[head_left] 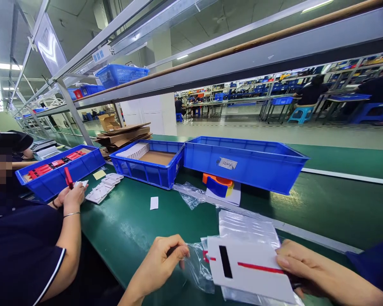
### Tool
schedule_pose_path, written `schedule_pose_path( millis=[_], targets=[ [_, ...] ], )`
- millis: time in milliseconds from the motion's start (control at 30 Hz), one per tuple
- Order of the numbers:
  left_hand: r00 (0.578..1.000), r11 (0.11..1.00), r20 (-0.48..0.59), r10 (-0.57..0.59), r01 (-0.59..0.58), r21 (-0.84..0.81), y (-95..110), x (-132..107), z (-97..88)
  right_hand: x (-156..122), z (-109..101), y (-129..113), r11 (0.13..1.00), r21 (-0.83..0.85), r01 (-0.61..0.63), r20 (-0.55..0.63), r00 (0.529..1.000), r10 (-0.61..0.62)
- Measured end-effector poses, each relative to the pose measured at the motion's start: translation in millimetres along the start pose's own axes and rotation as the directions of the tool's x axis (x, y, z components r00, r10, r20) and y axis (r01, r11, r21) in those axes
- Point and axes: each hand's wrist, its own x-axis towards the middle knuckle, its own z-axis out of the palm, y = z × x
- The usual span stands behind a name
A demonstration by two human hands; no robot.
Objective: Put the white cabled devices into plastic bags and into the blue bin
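Co-worker (22, 242) at the far left, in a dark top, works with both hands (75, 199) around a red piece (68, 177), beside a blue bin (57, 182) of red and black parts. Next come white pieces (102, 190) laid out on the green tabletop (130, 221), then a middle bin (140, 173) with a row of white parts and a small white slip (154, 203) lying nearer the wearer.

Further right, the wearer's left hand (159, 263) has its fingers pinched on the edge of a clear bag (199, 272), which reaches to the left end of a white card (249, 278). That card, marked with a black bar (225, 262) and a red strip (260, 267), is held over a stack of clear bags (245, 223), in front of the right-hand bin (242, 163). The right hand (301, 263) grips the card's right end, thumb on top.

The step in hand looks like bringing card and bag together; whether the card's end is inside, I cannot tell. The next move probably calls for a spread bag mouth and a level, straight card, without snagging the film
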Motion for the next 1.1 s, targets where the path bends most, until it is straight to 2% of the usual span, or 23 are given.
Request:
schedule_pose_path(
  millis=[67, 100, 167, 233, 300, 367, 433, 533, 633, 733, 933, 1000, 1100],
  targets=[
    [1.0, 0.998, 0.017, -0.018, 0.019, -0.057, -3, -2, 3.9, 6, 0, -1, 0.997, 0.075, 0.001, -0.049, 0.999, 0.003],
    [0.999, 0.997, 0.033, -0.023, 0.026, -0.079, -4, -3, 6.7, 9, 4, -3, 0.993, 0.107, 0.041, -0.058, 0.998, -0.035],
    [0.997, 0.994, 0.072, -0.034, 0.041, -0.097, -4, -4, 13.2, 15, 20, -10, 0.972, 0.148, 0.183, -0.099, 0.981, -0.169],
    [0.993, 0.994, 0.113, -0.046, 0.056, -0.089, -2, -4, 19.6, 19, 44, -16, 0.947, 0.2, 0.252, -0.167, 0.961, -0.22],
    [0.988, 0.995, 0.142, -0.059, 0.07, -0.075, 1, -3, 25.0, 21, 69, -21, 0.946, 0.222, 0.235, -0.188, 0.963, -0.195],
    [0.983, 0.994, 0.168, -0.077, 0.09, -0.069, 4, -1, 29.5, 22, 87, -26, 0.952, 0.211, 0.222, -0.161, 0.968, -0.19],
    [0.973, 0.992, 0.211, -0.089, 0.106, -0.07, 6, 0, 33.8, 22, 96, -31, 0.947, 0.208, 0.246, -0.135, 0.966, -0.221],
    [0.955, 0.99, 0.285, -0.078, 0.107, -0.087, 7, 1, 40.0, 23, 100, -40, 0.935, 0.245, 0.256, -0.105, 0.966, -0.236],
    [0.953, 0.986, 0.293, -0.078, 0.117, -0.121, 4, 1, 43.3, 27, 97, -41, 0.947, 0.227, 0.226, -0.121, 0.972, -0.203],
    [0.96, 0.982, 0.273, -0.065, 0.111, -0.156, -2, 1, 39.6, 27, 86, -37, 0.959, 0.152, 0.24, -0.152, 0.964, -0.217],
    [0.993, 0.993, 0.107, -0.042, 0.053, -0.102, -16, -2, 8.7, 9, 31, -35, 0.974, -0.081, 0.213, -0.189, 0.956, -0.225],
    [0.995, 0.995, 0.098, -0.033, 0.041, -0.086, -16, -4, -1.6, 0, 15, -35, 0.961, -0.162, 0.225, -0.152, 0.956, -0.249],
    [0.994, 0.999, 0.107, -0.003, 0.009, -0.053, -14, -3, -10.4, -10, 5, -34, 0.918, -0.259, 0.3, -0.109, 0.935, -0.336]
  ],
)
